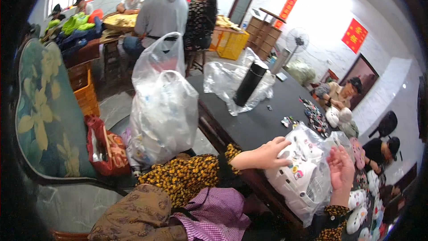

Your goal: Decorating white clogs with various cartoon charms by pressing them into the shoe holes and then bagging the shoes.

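A clear plastic bag (307, 169) holding white clog-style shoes (296, 178) studded with small coloured charms is gripped from both sides at the near edge of a dark table (254, 125). The left hand (269, 153) is laid over the bag's top left side, fingers curled onto the plastic. The right hand (341, 169) is held open against the bag's right side, palm turned inward and fingers spread. Just beyond the hands, small colourful charms (314, 116) are scattered on the tabletop. Farther out, past the left hand, a black cylindrical flask (249, 85) stands on a crumpled clear plastic sheet (223, 80). Left of the left hand, off the table, a large stuffed clear bag (162, 107) is seen beside a floral-patterned chair back (44, 111).
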A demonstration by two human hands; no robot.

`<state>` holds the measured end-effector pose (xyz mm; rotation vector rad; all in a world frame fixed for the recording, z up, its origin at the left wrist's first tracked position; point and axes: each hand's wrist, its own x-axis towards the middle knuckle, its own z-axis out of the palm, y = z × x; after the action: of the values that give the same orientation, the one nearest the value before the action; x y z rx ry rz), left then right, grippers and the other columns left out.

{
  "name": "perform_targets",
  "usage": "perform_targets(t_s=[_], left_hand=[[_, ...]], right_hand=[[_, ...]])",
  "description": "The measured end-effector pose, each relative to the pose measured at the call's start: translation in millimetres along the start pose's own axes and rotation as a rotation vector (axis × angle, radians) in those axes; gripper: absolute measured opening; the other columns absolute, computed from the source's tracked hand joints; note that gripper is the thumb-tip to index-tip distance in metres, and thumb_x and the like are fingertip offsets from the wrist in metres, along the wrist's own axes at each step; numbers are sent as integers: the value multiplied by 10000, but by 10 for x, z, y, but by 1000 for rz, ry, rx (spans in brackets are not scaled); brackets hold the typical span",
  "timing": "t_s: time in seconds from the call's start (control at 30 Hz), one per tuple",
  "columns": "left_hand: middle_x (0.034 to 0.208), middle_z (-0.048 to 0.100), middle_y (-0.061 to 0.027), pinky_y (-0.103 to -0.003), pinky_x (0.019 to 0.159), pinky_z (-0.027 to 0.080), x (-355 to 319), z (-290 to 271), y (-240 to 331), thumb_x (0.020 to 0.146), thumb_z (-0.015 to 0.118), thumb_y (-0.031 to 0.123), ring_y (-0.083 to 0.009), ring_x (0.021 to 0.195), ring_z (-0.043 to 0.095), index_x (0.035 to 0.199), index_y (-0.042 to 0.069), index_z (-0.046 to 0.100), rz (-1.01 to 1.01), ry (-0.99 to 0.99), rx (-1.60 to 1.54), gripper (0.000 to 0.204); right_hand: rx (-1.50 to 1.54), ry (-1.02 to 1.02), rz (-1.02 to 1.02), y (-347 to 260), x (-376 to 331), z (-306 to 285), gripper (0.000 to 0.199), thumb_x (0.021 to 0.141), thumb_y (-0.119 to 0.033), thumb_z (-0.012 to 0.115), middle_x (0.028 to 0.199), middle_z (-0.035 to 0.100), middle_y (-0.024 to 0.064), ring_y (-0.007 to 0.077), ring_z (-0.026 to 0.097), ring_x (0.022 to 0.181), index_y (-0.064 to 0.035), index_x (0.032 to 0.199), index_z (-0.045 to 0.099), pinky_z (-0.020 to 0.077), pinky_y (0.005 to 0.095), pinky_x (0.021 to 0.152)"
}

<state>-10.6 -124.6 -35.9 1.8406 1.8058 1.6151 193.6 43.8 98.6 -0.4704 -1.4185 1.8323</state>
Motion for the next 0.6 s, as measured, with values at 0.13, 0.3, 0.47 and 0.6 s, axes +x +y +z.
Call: perform_targets(t_s=[0.13,0.3,0.47,0.6], left_hand=[[1395,310,-324,-489,1024,353,-177,168,110,781,703,368,-457,1306,320,1350,15,396,93,-101,276,736],[1427,285,-300,-552,977,366,-147,152,158,714,737,381,-459,1315,293,1349,47,407,94,-95,469,789],[1433,288,-292,-528,1018,337,-109,102,145,723,744,375,-443,1309,319,1357,59,411,133,-111,504,782],[1441,292,-272,-486,1043,319,-107,116,128,711,769,354,-429,1311,325,1357,89,431,146,-110,475,776]], right_hand=[[-205,77,-94,-53,-229,-159,391,894,-74,544,1111,613,136,193,628,846,-1,1272,478,514,312,721],[-704,147,-296,-151,-383,-495,302,892,-83,534,1088,625,88,147,620,850,9,1178,564,481,255,727],[-1009,207,-423,19,-283,-1158,251,836,-59,575,962,671,94,146,617,874,24,1067,623,479,274,798],[-1136,211,-285,204,-290,-1467,256,822,-113,598,903,689,118,155,639,810,23,1034,645,496,287,759]])
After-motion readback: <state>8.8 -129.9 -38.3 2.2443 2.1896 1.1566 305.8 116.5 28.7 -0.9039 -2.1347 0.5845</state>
